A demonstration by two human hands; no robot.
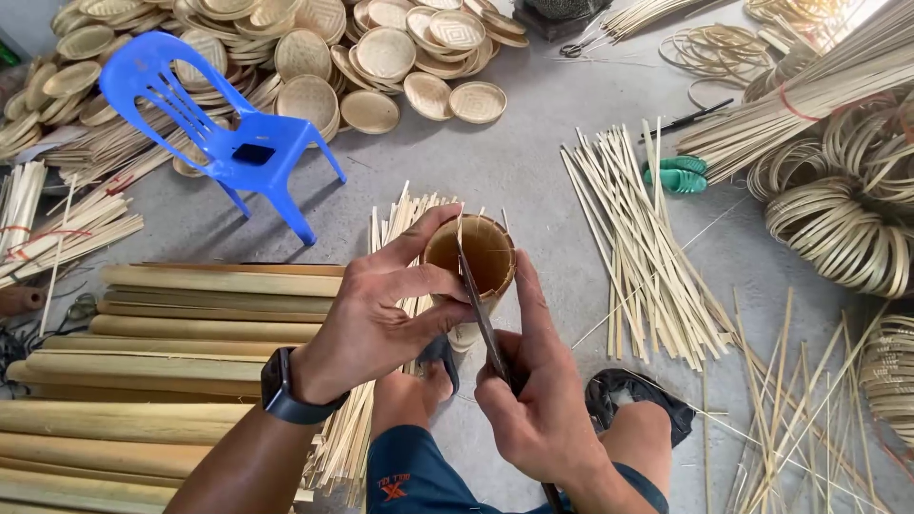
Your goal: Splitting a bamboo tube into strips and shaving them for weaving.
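Bamboo tube [481, 255], one, between two hands: left hand [381, 319], right hand [538, 395].

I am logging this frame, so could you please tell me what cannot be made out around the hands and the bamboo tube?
All in the head view:
- Bamboo tube: lower part hidden behind the left hand and its fingers.
- Knife: handle hidden inside the right hand.
- Left foot: mostly hidden under the left hand.
- Blue chair: dark flat object on the seat, too small to identify.
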